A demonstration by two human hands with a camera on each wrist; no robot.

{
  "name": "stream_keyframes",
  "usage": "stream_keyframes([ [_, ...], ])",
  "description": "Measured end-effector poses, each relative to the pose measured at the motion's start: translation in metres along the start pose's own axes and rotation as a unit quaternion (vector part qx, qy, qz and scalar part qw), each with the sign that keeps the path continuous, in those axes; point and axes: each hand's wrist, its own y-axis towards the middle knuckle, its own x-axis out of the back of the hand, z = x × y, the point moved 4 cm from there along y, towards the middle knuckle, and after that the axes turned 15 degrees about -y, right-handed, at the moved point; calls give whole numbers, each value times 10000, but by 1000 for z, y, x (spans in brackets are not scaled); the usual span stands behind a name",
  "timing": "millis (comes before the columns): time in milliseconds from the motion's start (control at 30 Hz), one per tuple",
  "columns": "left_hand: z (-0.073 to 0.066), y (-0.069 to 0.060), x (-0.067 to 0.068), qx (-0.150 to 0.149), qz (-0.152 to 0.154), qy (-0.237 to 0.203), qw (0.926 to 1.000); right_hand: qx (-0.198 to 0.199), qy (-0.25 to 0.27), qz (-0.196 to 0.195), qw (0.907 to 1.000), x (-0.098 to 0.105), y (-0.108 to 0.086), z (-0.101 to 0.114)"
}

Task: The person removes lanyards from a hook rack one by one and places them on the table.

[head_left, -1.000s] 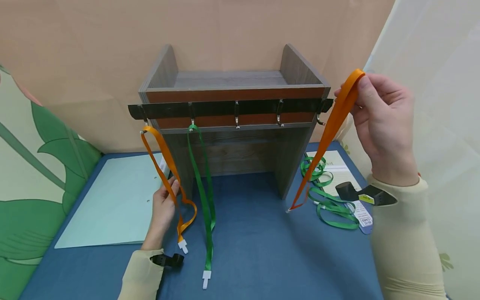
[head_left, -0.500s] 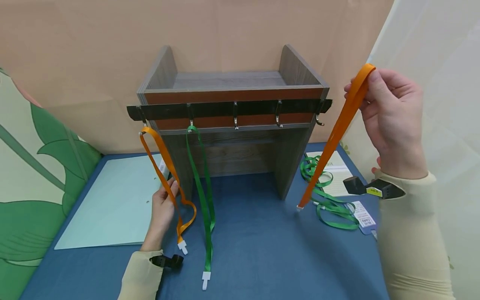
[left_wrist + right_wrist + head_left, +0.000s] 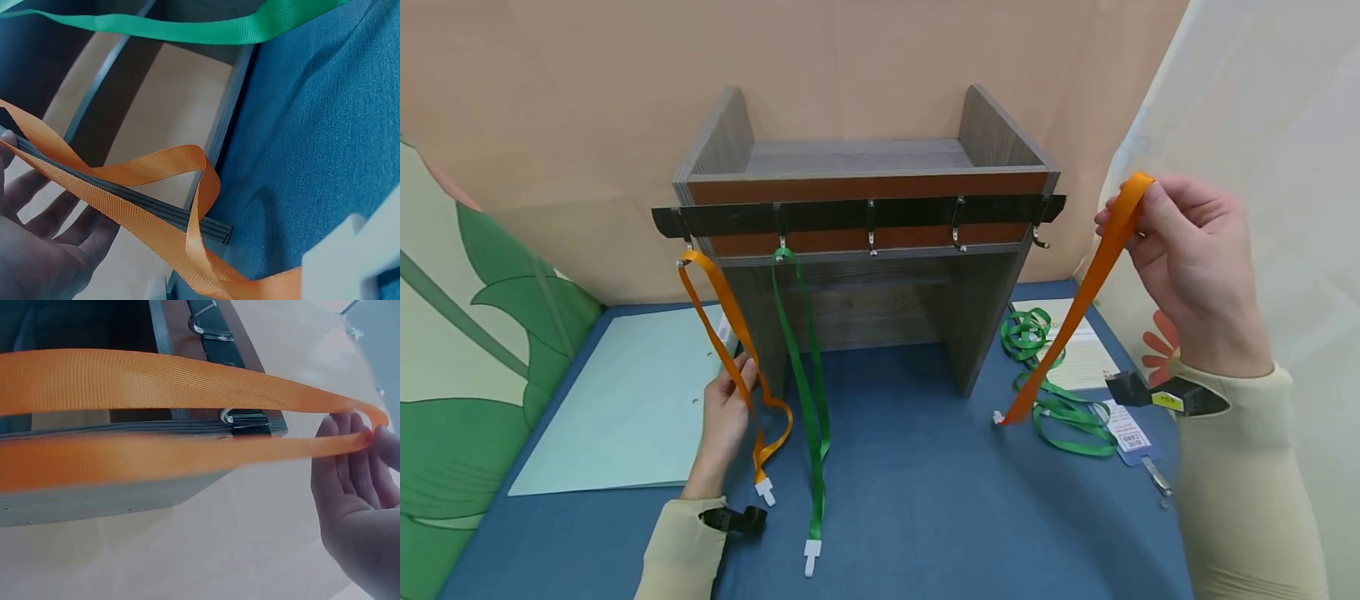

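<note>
My right hand (image 3: pixel 1198 267) pinches an orange lanyard (image 3: pixel 1082 304) by its top loop, and the strap slants down to a whitish clip near the tabletop. In the right wrist view, its two orange straps (image 3: pixel 144 381) run apart from the fingertips. Another orange lanyard (image 3: pixel 730 312) hangs on the leftmost hook, with my left hand (image 3: pixel 726 417) at its straps. In the left wrist view the left fingers are extended behind the strap (image 3: pixel 125 222); contact is unclear. A green lanyard (image 3: pixel 808 400) with a white clip hangs from the adjacent hook.
A black hook rail (image 3: pixel 917 213) crosses the grey wooden shelf (image 3: pixel 868 158); three hooks at its right hold nothing. Loose green lanyards (image 3: pixel 1075 425), a lined card (image 3: pixel 1086 354) and a badge (image 3: pixel 1127 429) lie right. A pale sheet (image 3: pixel 625 408) lies left on the blue tabletop (image 3: pixel 917 500).
My right hand has moved rightward with the orange lanyard, rising and then lowering, away from the rail. The left hand and both hanging lanyards have stayed nearly still.
</note>
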Motion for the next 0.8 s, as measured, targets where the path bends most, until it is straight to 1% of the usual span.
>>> stream_keyframes([
  [67,1,1,0,-2,11,22,10000,82,35,201,9998,4,-7,-3],
  [133,1,1,1,14,8,27,10000,148,-34,403,9991,7,-13,-7],
  [167,1,0,1,40,-8,65,10000,97,40,498,9987,9,-16,-10],
  [267,2,0,3,95,-62,121,9999,36,-176,681,9975,15,-22,-18],
  [333,2,0,3,111,-81,142,9998,-101,-238,768,9967,19,-25,-26],
  [367,1,0,3,118,-78,149,9998,-150,-210,821,9963,20,-27,-30],
  [533,0,1,1,163,-2,89,9998,-345,-429,1150,9918,28,-41,-58],
  [667,-1,0,-1,143,8,33,9999,-522,-596,1301,9883,34,-51,-81],
  [700,-1,0,-1,124,5,25,9999,-582,-573,1324,9878,35,-53,-87],
  [800,-1,0,-1,84,-57,58,9999,-784,-677,1379,9850,41,-57,-104],
])
